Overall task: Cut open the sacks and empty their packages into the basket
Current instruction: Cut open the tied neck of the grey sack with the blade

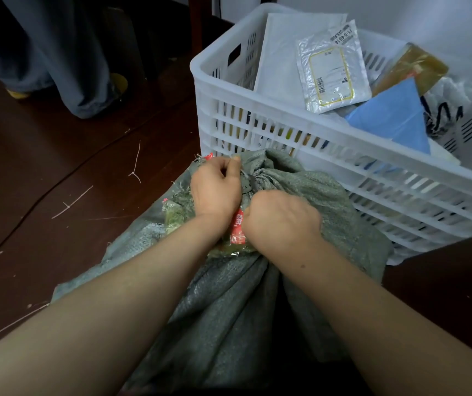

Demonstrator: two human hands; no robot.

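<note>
A grey-green woven sack (229, 310) stands on the floor between my arms, its gathered neck (260, 175) bunched against the basket. My left hand (214, 187) pinches the cloth and a thin tie at the neck. My right hand (283, 221) is fisted on the sack just below the neck; whether it holds a tool is hidden. A red label (237, 227) shows between my wrists. The white slatted plastic basket (286, 144) stands right behind the sack, holding a white mailer (283, 55), a clear labelled pouch (331, 70), a blue package (391, 118) and a brown one (417, 67).
Cut plastic ties (136, 164) lie scattered on the dark wooden floor (57, 172) at the left. Another person's trouser legs (66, 52) and yellow shoes stand at the upper left. A pale wall rises behind the basket.
</note>
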